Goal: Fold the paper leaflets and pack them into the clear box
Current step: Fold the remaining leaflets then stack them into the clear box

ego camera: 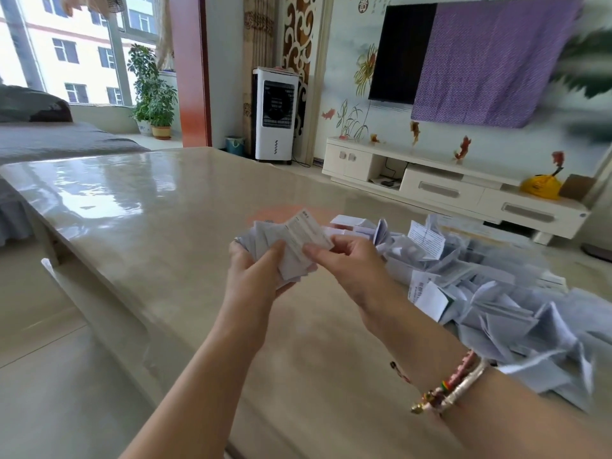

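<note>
Leaflets (291, 246) are gripped as a fanned stack in the left hand (255, 273) above the counter (139, 207); the top one is pinched by the right hand (344, 260). Slippage is risked if either pinch loosens. No clear box is seen.

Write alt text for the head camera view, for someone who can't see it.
Both hands, left hand and right hand, hold a stack of folded leaflets above a glossy beige table. A loose pile of leaflets lies to the right.
</note>
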### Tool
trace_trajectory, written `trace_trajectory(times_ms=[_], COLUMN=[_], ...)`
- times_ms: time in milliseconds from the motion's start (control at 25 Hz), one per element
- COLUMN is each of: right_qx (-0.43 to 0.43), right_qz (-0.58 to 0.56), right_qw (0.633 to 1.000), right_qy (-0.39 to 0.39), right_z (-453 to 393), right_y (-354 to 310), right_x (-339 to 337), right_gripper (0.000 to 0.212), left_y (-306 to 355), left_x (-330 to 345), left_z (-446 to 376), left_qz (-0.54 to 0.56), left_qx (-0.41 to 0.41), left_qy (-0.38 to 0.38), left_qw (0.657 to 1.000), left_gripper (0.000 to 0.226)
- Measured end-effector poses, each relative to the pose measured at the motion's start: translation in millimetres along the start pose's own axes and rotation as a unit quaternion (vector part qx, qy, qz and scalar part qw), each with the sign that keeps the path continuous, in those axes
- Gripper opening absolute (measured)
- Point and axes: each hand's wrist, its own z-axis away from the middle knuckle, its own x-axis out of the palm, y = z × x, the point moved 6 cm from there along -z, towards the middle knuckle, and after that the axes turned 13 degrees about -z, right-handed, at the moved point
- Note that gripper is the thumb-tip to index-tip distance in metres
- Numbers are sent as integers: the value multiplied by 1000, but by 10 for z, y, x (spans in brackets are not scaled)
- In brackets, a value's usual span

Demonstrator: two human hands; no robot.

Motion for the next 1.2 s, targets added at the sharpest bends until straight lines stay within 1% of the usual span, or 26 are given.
trace_trajectory(times_ms=[120, 240, 320, 360, 400, 480, 520, 600, 680, 760, 800, 880, 960, 1040, 1080, 1200], right_qx=[29, 18, 2, 2, 8, 47, 70, 85, 60, 7, -24, -92, -138, -142, -128, -77], right_qz=[-20, -1, 31, 28, 1, -100, -160, -239, -225, -144, -90, -11, 20, 20, 8, -12], right_qw=[999, 1000, 999, 999, 999, 994, 984, 965, 969, 987, 995, 995, 990, 989, 991, 993], right_qy=[13, -4, 27, 46, 47, 0, -27, -63, -80, -64, -47, -22, -23, -39, -49, -87], right_z=[72, 152, 158, 146, 112, 66, 51, 35, 19, 4, 8, 31, 64, 72, 75, 109], right_y=[-5, -57, -82, -73, -28, 85, 146, 200, 224, 233, 229, 196, 185, 192, 213, 309], right_x=[-150, -229, -337, -403, -450, -426, -393, -347, -375, -427, -443, -428, -388, -371, -357, -246], right_gripper=[18, 16, 10, 15, 24, 41, 43, 36, 31, 27, 25, 22, 21, 19, 20, 23], left_y=[54, 33, 36, 31, 21, -10, -31, -60, -78, -71, -64, -64, -115, -182, -234, -362], left_x=[211, 350, 406, 432, 459, 533, 569, 585, 553, 496, 482, 481, 444, 387, 353, 338], left_z=[116, 158, 159, 164, 171, 199, 211, 203, 158, 97, 83, 71, 62, 62, 58, 106], left_qz=[-4, -25, -14, -15, -23, -48, -58, -76, -124, -213, -261, -367, -460, -539, -584, -713], left_qx=[17, 27, 25, 22, 21, 29, 36, 50, 66, 104, 129, 167, 154, 111, 86, 30], left_qy=[-40, -56, -68, -80, -94, -122, -130, -131, -115, -78, -63, -36, -17, -26, -39, -84], left_qw=[999, 998, 997, 996, 995, 991, 989, 987, 983, 968, 955, 914, 874, 834, 806, 695], left_gripper=[33, 38, 34, 32, 29, 27, 27, 25, 23, 24, 26, 35, 57, 73, 78, 87])
